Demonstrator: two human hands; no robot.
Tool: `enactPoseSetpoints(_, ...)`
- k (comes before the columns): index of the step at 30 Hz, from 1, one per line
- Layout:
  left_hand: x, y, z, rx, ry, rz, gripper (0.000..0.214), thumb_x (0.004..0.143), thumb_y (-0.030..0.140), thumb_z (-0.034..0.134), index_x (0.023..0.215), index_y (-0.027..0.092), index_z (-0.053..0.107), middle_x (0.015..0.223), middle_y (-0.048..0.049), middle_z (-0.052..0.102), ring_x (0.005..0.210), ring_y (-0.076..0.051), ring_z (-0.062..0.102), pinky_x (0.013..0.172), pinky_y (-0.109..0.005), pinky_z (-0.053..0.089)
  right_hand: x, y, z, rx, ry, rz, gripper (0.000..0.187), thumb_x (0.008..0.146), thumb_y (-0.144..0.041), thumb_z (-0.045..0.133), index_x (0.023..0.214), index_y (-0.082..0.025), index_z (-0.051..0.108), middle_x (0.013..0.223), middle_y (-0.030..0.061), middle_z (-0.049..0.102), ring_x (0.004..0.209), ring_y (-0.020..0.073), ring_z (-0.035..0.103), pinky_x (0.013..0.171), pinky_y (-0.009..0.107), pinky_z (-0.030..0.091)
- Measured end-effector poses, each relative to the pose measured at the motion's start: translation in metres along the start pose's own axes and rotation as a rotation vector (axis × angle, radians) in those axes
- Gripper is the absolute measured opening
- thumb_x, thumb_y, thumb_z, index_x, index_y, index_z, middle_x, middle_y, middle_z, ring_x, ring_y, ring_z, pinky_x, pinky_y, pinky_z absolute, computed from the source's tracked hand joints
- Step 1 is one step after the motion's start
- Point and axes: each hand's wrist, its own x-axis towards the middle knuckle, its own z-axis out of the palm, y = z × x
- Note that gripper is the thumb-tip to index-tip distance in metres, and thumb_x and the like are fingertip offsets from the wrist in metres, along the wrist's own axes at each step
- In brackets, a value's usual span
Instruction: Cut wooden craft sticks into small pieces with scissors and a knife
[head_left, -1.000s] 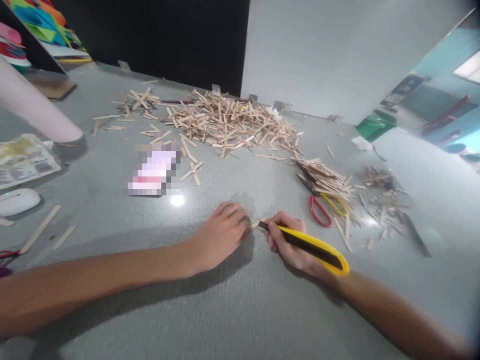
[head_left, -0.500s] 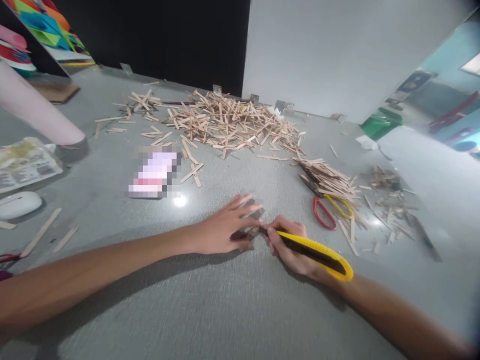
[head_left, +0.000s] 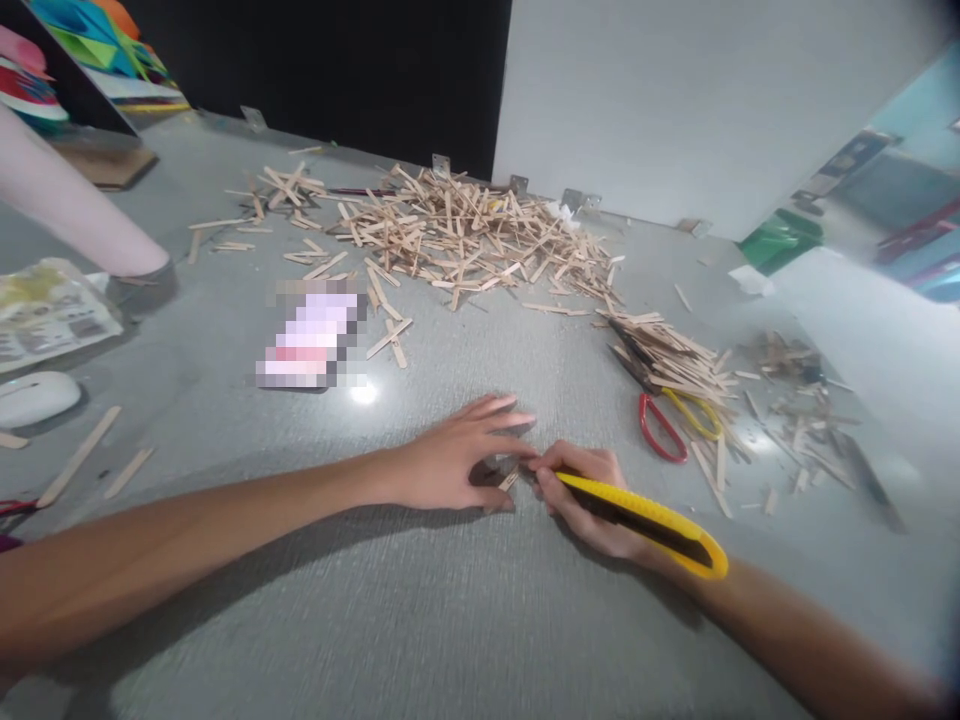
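Observation:
My right hand [head_left: 581, 495] is closed round a yellow and black utility knife [head_left: 649, 520], its tip pointing left toward a short wooden stick piece [head_left: 510, 480] on the grey table [head_left: 450, 620]. My left hand [head_left: 461, 455] rests beside that piece, thumb and forefinger at it, the other fingers stretched out to the right. Both hands almost touch over the stick piece.
A big heap of wooden sticks [head_left: 465, 235] lies at the back. A smaller stack [head_left: 667, 355] covers red and yellow handled scissors [head_left: 675, 425] at right, with offcuts [head_left: 795, 410] beyond. A blurred flat object [head_left: 311, 335], a white mouse [head_left: 34, 395] and loose sticks [head_left: 79, 455] lie left.
My left hand went from cupped over the stick piece to fingers stretched out, pinching it with thumb and forefinger. My right hand with the knife shifted slightly right and nearer.

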Motion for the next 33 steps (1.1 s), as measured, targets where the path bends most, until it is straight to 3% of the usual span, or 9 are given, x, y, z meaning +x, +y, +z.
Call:
enactPoseSetpoints(15, 0.0018, 0.0003, -0.0006, 0.015, -0.030, -0.010, 0.067, 0.089, 0.052, 0.087, 0.149, 0.032, 0.065, 0.176, -0.0075, 0.039, 0.168, -0.039, 0.020, 0.133, -0.065, 0.023, 0.0015, -0.0002, -0.0008, 0.013, -0.024, -0.007, 0.020, 0.106, -0.025, 0.060, 0.088, -0.019, 0.063, 0.065, -0.0045, 0.060, 0.053, 0.0086, 0.053, 0.057, 0.022, 0.041)
enactPoseSetpoints(22, 0.0025, 0.0022, -0.0051, 0.022, -0.111, -0.002, 0.065, 0.097, 0.055, 0.077, 0.158, 0.042, 0.057, 0.181, -0.0027, 0.026, 0.169, -0.040, 0.008, 0.134, -0.068, 0.016, -0.0007, 0.0054, -0.0001, -0.004, -0.048, -0.100, 0.016, 0.105, -0.023, 0.059, 0.090, -0.020, 0.063, 0.077, -0.0001, 0.066, 0.060, 0.0104, 0.057, 0.060, 0.023, 0.044)
enactPoseSetpoints(33, 0.0021, 0.0002, -0.0060, 0.003, -0.131, 0.015, 0.065, 0.100, 0.059, 0.071, 0.160, 0.046, 0.052, 0.183, 0.0015, 0.019, 0.169, -0.041, 0.003, 0.134, -0.068, 0.012, -0.0006, 0.0058, -0.0009, -0.011, -0.049, -0.103, 0.010, 0.104, -0.021, 0.060, 0.096, -0.019, 0.065, 0.078, -0.0010, 0.068, 0.060, 0.0092, 0.059, 0.059, 0.021, 0.044)
